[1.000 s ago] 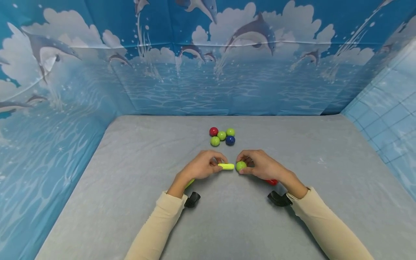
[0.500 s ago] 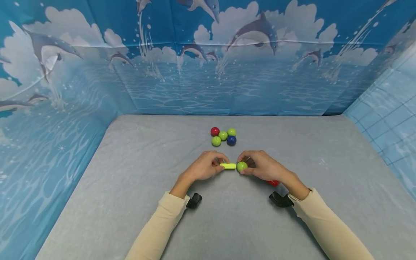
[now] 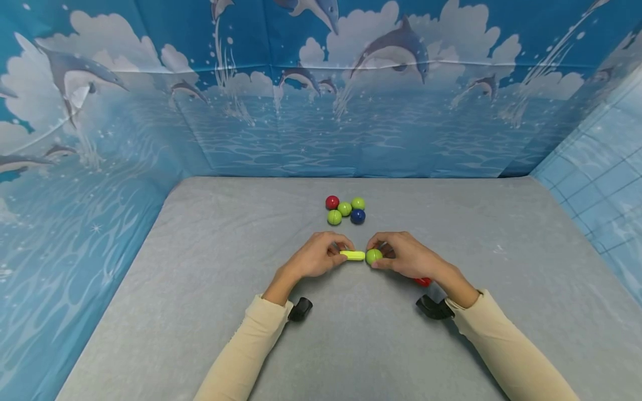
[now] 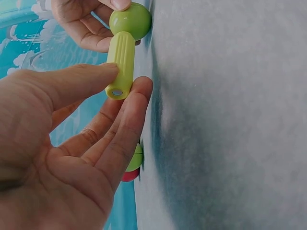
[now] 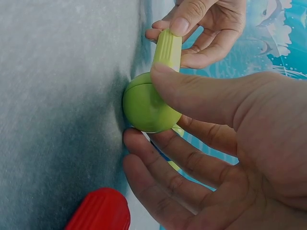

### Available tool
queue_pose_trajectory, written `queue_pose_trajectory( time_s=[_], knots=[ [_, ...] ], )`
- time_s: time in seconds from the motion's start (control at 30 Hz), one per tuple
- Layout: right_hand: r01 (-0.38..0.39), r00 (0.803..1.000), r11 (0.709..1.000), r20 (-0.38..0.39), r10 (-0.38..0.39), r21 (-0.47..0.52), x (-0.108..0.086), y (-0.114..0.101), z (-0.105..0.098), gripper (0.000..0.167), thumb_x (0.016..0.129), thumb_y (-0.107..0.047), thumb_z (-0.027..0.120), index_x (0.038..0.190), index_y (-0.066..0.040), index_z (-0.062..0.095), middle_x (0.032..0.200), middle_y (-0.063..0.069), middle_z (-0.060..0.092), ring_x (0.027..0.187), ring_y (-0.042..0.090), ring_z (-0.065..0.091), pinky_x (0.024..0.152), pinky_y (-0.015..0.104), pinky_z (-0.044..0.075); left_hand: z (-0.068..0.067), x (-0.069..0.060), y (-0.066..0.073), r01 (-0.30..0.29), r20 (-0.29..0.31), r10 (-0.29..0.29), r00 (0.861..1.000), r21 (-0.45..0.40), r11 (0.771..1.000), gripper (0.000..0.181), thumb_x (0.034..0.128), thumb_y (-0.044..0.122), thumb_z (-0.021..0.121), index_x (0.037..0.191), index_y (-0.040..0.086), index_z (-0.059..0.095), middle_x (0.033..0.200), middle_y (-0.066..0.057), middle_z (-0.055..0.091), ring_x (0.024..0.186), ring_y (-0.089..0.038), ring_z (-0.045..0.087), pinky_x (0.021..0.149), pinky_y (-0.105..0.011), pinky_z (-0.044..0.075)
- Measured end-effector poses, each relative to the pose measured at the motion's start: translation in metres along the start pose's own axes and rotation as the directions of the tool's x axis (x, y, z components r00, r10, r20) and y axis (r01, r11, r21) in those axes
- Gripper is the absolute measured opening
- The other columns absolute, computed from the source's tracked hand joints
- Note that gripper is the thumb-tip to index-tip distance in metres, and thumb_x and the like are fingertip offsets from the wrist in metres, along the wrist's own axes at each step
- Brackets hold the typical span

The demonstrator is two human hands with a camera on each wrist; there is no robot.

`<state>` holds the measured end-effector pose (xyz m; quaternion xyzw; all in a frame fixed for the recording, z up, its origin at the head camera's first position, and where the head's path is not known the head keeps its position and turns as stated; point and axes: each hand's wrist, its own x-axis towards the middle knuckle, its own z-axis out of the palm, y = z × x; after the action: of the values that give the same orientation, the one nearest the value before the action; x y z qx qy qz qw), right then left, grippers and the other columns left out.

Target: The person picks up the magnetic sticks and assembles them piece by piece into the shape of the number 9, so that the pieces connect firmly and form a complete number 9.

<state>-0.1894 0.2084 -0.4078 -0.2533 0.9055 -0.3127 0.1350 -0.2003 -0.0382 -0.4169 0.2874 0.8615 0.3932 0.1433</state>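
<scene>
My left hand (image 3: 317, 256) pinches a short yellow-green ribbed rod (image 4: 123, 57) between thumb and fingers. A small round metal disc shows in the rod's near end in the left wrist view. With thumb and fingertips, my right hand (image 3: 403, 255) holds a green ball (image 5: 148, 106) that has a seam around it. The rod's far end meets the ball in both wrist views, low over the grey cloth. Near my right wrist lies a red ribbed rod (image 5: 101, 211), partly hidden by the arm in the head view.
Beyond the hands sits a cluster of balls: a red ball (image 3: 332, 203), a dark blue ball (image 3: 358, 216) and several green balls (image 3: 334, 217). Grey cloth (image 3: 241, 234) covers the table. A blue dolphin-print curtain (image 3: 321, 128) hangs behind it and at the sides.
The small gap between the rod and the green ball has closed. A yellow-green piece seen beside my left wrist a second ago is now out of sight. Otherwise the hands barely moved.
</scene>
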Motion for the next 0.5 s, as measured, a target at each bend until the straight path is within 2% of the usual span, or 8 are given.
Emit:
queue_pose_trajectory(
  time_s=[0.33, 0.5],
  knots=[
    [0.013, 1.0, 1.0, -0.001, -0.013, -0.009, -0.0006, -0.001, 0.0011, 0.027, 0.09, -0.013, 0.076, 0.115, -0.007, 0.067, 0.11, 0.006, 0.069, 0.097, 0.021, 0.07, 0.082, 0.039, 0.057, 0.0015, 0.0005, -0.0005, -0.006, 0.005, 0.006, 1.0, -0.012, 1.0, 0.017, 0.0954, 0.008, 0.068, 0.111, 0.012, 0.073, 0.109, -0.005, 0.069, 0.092, -0.015, 0.066, 0.079, -0.027, 0.053],
    [0.029, 1.0, 1.0, 0.006, -0.029, 0.009, -0.0014, -0.0013, 0.0011, 0.028, 0.091, -0.014, 0.074, 0.118, -0.01, 0.069, 0.116, 0.006, 0.069, 0.098, 0.02, 0.07, 0.082, 0.037, 0.057, 0.0029, 0.0005, -0.0002, 0.002, 0.006, -0.002, 1.0, -0.01, 1.0, 0.016, 0.095, 0.008, 0.068, 0.11, 0.012, 0.073, 0.107, -0.005, 0.069, 0.09, -0.014, 0.066, 0.079, -0.027, 0.053]
  ],
)
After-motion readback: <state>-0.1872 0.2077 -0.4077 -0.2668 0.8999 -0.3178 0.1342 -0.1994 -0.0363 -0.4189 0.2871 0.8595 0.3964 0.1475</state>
